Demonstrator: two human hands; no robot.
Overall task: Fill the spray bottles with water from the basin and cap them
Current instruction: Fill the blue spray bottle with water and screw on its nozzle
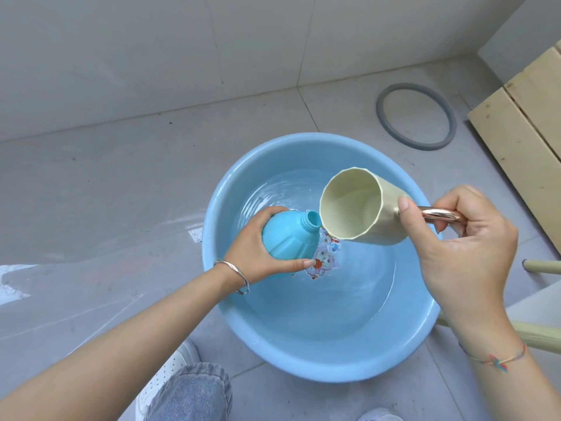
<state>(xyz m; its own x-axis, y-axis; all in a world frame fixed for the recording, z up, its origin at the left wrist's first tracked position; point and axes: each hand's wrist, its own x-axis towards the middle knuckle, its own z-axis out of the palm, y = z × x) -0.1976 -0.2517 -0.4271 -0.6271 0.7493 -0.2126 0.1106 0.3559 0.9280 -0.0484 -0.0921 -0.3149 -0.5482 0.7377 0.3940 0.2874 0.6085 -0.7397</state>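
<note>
- Your left forearm is reaching in above your knee, because you are crouching right at the basin.
- Your basin is sitting on the floor directly beneath both hands, so anything you spill is dropping back into its water rather than onto the tiles.
- Your right hand is curling its fingers round the cup's metal handle, and the thumb is pressing against the cup wall to steady the tilt.
- Your cup is lying almost on its side with its mouth towards you and its lower lip meeting the bottle's opening, which is a pouring pose. Its inside is looking nearly empty, and I cannot tell whether a stream is running.
- Your left hand is gripping the bottle with fingers and thumb wrapped round its wide body.
- Your bottle is hanging uncapped above the water in the basin's left half, leaning so that its opening is facing the cup's lip.
- Its neck is narrow against the cup's broad mouth, so to my eye a slow pour is serving you best, while a quick one is likely going to slop past.
- No cap is showing anywhere, so capping is not yet done.
</note>
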